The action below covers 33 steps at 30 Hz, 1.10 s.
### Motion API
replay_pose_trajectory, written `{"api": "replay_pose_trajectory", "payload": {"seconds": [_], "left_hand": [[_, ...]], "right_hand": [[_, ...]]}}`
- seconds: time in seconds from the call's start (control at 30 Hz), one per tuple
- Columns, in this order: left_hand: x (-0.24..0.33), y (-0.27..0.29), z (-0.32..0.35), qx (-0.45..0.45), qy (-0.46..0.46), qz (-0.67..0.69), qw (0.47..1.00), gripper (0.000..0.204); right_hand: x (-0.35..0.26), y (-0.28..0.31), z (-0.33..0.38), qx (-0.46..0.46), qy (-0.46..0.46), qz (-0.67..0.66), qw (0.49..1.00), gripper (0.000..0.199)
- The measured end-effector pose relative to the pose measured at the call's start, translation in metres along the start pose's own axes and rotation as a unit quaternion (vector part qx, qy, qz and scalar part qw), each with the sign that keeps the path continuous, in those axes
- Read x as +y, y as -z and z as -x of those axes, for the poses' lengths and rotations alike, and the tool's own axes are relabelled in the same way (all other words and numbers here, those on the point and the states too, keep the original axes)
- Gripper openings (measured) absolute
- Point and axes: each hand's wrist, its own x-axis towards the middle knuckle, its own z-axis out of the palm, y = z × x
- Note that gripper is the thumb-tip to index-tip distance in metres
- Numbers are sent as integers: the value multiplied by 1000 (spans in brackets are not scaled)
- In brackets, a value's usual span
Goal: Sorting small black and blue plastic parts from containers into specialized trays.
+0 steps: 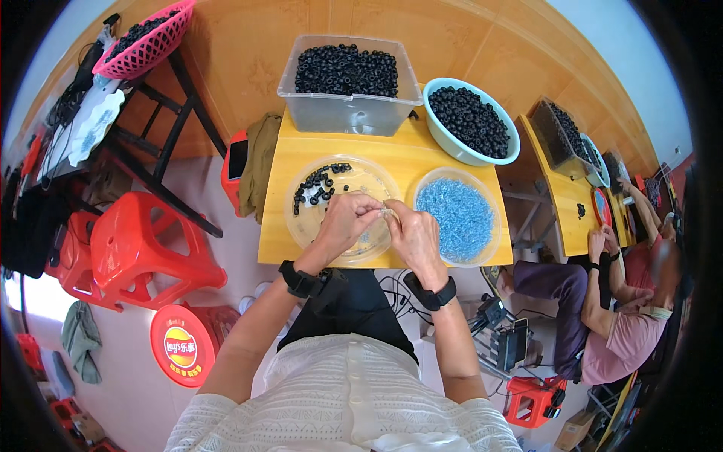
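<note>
My left hand [346, 220] and my right hand [416, 235] meet over a shallow round clear tray [304, 235] on the yellow table, fingertips pinched together. Between them is a tiny clear piece [385, 211], too small to make out fully. Several black ring-shaped parts [316, 184] lie in the tray beyond my left hand, some lined up in short rows. Right of my right hand stands a round tub [493, 248] full of small translucent blue pieces [456, 215]. Each wrist wears a black band.
A clear plastic bin [343, 113] and a pale blue basin [482, 157], both heaped with black parts, stand at the table's back. Red stools [151, 245] and a red round container [183, 345] are at left. A co-worker [625, 324] sits at another yellow table on the right.
</note>
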Motion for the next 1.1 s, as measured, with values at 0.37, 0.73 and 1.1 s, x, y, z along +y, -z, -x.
{"api": "replay_pose_trajectory", "payload": {"seconds": [0.37, 0.73, 1.1], "left_hand": [[-3, -3, 0, 4, 94, 182, 979, 12], [2, -5, 3, 6, 107, 241, 965, 20], [13, -16, 7, 132, 40, 78, 987, 11]], "right_hand": [[5, -7, 10, 41, -104, -192, 975, 16], [20, -20, 12, 90, -195, -313, 925, 20], [-1, -22, 10, 102, -166, -259, 946, 17]]}}
